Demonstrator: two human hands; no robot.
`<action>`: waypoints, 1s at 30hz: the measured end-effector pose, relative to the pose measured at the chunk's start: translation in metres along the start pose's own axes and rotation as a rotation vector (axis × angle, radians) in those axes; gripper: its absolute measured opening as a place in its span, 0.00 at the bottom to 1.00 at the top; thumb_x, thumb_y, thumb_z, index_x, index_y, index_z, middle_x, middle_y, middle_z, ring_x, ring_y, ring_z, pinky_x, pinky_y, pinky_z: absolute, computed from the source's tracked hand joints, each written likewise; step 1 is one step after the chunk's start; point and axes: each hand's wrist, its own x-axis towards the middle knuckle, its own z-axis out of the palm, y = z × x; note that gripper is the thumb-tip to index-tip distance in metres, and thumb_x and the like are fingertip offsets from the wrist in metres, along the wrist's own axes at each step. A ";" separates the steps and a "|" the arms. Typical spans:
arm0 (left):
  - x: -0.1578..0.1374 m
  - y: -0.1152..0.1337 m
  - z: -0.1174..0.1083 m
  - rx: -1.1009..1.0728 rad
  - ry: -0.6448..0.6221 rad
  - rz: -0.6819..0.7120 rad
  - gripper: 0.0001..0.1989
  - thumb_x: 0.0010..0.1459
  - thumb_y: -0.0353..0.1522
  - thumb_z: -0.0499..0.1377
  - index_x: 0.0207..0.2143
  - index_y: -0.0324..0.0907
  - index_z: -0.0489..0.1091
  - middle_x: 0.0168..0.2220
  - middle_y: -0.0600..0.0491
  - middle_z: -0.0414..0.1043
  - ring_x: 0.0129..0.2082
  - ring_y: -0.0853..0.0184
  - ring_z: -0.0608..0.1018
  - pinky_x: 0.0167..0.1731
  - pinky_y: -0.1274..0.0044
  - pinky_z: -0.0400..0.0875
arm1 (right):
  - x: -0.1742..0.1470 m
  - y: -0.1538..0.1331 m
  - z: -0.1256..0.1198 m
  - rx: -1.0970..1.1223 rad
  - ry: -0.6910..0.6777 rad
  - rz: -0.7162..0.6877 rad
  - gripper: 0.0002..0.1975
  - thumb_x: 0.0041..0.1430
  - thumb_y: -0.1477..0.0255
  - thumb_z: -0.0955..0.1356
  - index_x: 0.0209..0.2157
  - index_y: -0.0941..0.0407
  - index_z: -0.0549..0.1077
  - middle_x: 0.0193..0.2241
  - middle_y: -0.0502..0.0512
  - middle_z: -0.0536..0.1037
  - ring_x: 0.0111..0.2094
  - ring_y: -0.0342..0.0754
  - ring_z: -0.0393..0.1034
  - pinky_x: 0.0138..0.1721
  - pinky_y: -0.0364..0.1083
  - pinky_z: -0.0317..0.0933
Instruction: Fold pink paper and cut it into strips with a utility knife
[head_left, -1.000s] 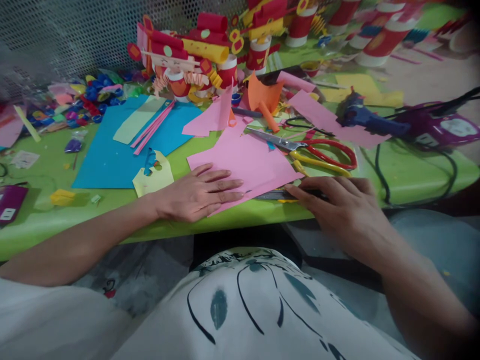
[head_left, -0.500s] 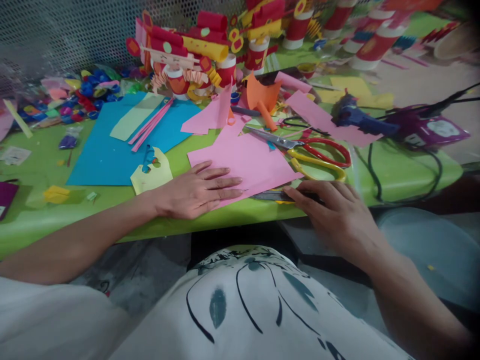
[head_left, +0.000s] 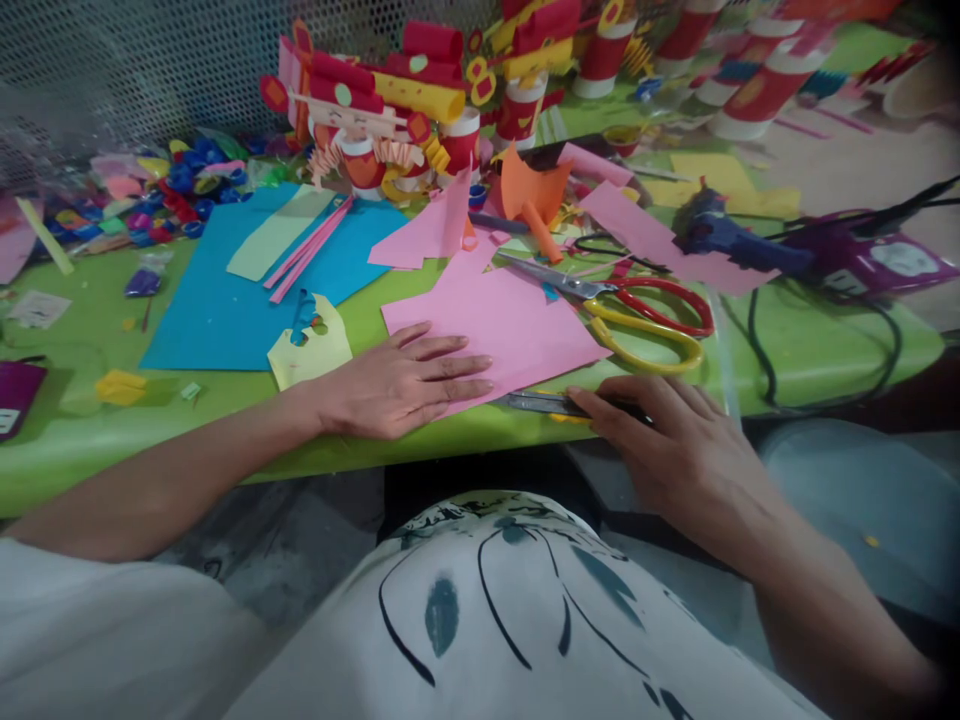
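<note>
- Pink paper sheet (head_left: 499, 325) lies flat on the green desk (head_left: 810, 350), close to its near edge, and it is what we work on.
- Our left hand (head_left: 401, 385) rests on the near left part of this sheet, palm down, fingers stretched and spread; it presses the paper and grips nothing.
- Our right hand (head_left: 675, 445) is at the near edge of the desk, just right of the sheet. Its fingers are bent over a thin metal tool (head_left: 536, 403) that lies along the lower edge of the pink paper; it looks like a knife or a ruler, but we cannot tell which, because the hand covers one end.
- Scissors (head_left: 637, 310) with one red and one yellow handle lie open just behind the right hand, touching the far right corner of the sheet.
- Blue paper (head_left: 217, 310) lies to the left, well apart from the hands, with a pale yellow cut piece (head_left: 311, 350) at its near corner.
- Glue gun (head_left: 731, 240) with a black cable rests at the far right.
- Paper figures (head_left: 390, 120) in red and yellow stand at the back of the desk.
</note>
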 end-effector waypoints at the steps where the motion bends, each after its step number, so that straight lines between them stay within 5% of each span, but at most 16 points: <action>1: 0.000 0.000 0.000 0.002 -0.003 0.000 0.29 0.78 0.37 0.47 0.78 0.59 0.56 0.79 0.59 0.56 0.80 0.58 0.57 0.78 0.57 0.43 | 0.000 -0.001 -0.001 -0.001 -0.010 0.003 0.24 0.70 0.76 0.65 0.64 0.48 0.74 0.51 0.59 0.80 0.48 0.56 0.75 0.45 0.53 0.68; 30: 0.003 0.004 -0.008 -0.033 -0.040 -0.018 0.29 0.79 0.39 0.45 0.78 0.59 0.55 0.80 0.60 0.52 0.80 0.57 0.56 0.77 0.58 0.44 | 0.016 -0.044 0.009 -0.010 0.053 -0.076 0.22 0.69 0.79 0.68 0.63 0.57 0.73 0.49 0.62 0.78 0.46 0.56 0.71 0.44 0.52 0.63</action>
